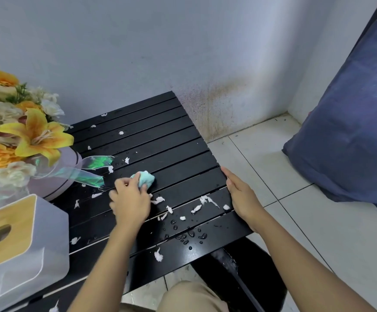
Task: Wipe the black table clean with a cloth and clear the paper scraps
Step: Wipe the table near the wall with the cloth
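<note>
Black slatted table [160, 140] fills the centre and backs onto the far wall; its slats run left to right, the right ends angled slightly far, and its left side is hidden, so the table's own long axis can't be told. Blue fabric [351, 131] hangs far right, off the table. Flower arrangement [25, 136] in a round box sits on the table's left side, and an iridescent ribbon [93, 163] trails right from it onto the slats. White tissue box [14, 244] with a wooden lid stands near left. Right hand [243, 194] lies along the table's right edge, fingers straight and together, pointing far, nothing held. Left hand [130, 199] is mid-table with fingers curled round a bunched pale-green cloth [145, 179] that rests on the slats; the wad is roughly round, with no clear long axis. White paper scraps [158, 200] are scattered over the slats, densest between the hands. Water drops [189, 233] bead near the near-right corner.
</note>
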